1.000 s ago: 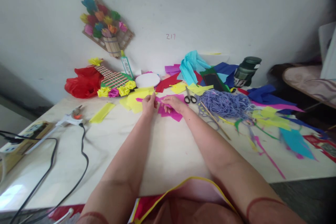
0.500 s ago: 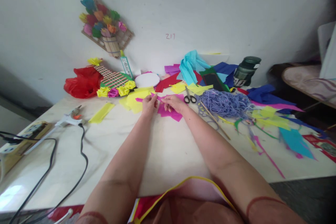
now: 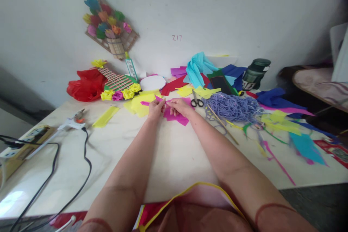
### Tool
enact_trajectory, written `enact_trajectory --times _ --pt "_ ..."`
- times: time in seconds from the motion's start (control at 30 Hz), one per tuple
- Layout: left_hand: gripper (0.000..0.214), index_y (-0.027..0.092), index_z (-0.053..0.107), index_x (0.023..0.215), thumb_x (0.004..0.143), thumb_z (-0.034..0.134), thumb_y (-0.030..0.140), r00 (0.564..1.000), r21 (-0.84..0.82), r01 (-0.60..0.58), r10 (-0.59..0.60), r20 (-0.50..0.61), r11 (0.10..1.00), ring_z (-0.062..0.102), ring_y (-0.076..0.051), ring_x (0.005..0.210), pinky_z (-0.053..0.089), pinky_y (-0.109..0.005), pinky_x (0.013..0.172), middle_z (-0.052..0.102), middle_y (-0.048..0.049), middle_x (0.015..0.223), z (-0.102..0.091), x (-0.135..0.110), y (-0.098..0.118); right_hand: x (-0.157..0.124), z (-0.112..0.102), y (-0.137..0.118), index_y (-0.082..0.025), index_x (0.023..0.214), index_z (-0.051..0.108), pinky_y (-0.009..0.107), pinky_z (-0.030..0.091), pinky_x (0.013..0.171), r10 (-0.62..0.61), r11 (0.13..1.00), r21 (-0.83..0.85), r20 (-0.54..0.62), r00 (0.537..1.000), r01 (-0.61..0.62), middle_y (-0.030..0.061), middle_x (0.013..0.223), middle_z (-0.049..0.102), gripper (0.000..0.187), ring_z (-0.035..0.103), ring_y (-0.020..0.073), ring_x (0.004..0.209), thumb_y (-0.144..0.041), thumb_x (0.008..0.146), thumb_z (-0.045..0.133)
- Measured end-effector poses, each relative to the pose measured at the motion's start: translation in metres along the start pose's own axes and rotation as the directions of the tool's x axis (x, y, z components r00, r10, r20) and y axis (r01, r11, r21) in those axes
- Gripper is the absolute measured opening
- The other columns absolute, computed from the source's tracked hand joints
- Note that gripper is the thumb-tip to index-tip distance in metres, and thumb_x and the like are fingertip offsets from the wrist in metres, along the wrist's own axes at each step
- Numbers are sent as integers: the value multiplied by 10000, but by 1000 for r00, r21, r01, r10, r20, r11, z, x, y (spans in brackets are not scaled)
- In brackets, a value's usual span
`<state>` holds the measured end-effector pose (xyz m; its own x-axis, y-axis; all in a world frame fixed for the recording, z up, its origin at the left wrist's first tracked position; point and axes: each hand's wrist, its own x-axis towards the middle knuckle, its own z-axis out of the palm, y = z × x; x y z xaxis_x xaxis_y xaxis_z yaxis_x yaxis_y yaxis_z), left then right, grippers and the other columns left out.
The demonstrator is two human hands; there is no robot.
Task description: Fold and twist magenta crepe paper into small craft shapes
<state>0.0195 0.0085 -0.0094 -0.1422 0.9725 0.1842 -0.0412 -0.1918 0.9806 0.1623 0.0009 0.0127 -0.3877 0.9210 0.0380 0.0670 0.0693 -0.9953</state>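
My left hand (image 3: 156, 109) and my right hand (image 3: 178, 107) meet near the middle of the table, both pinching a small strip of magenta tissue paper (image 3: 159, 99) held between the fingertips. Under and just beyond my right hand lie more magenta paper pieces (image 3: 176, 117). Yellow paper sheets (image 3: 141, 102) lie directly behind my left hand. Black-handled scissors (image 3: 195, 100) rest just right of my right hand.
A glue gun (image 3: 71, 122) with a black cord (image 3: 86, 152) lies at the left beside a power strip (image 3: 20, 145). Purple yarn (image 3: 233, 107), a wooden stick (image 3: 221, 124), coloured paper scraps (image 3: 282, 121), a green jar (image 3: 255, 73) and a red bag (image 3: 86, 86) crowd the far and right side.
The magenta strip has been turned slightly between the fingertips and its tip now points up beyond my left hand. Both hands stay in nearly the same place.
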Motion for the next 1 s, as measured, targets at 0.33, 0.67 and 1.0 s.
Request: enact_trajectory --times 0.33,0.67,1.0 --pt "400 171 468 523 625 741 445 1000 -135 7 -10 -19 991 403 -60 368 304 -218 400 498 28 434 -2 1 1 -1 3 -5 -140 664 559 170 329 329 12 1000 1 -25 1000 -12 -14 442 594 247 471 69 302 -296 856 562" --pt "339 154 547 611 650 709 450 998 -144 -52 56 25 988 482 -76 476 402 -216 500 537 19 536 8 -2 2 6 -3 6 -144 662 558 168 306 336 -32 999 36 -155 987 38 -27 452 579 239 453 56 309 -301 841 579" --pt "294 176 501 742 685 648 424 983 -127 -89 67 -169 988 548 -96 542 466 -229 535 574 22 629 3 5 13 4 1 3 -140 644 583 183 316 352 -73 996 -57 -114 991 66 -22 466 583 224 471 69 323 -240 840 542"
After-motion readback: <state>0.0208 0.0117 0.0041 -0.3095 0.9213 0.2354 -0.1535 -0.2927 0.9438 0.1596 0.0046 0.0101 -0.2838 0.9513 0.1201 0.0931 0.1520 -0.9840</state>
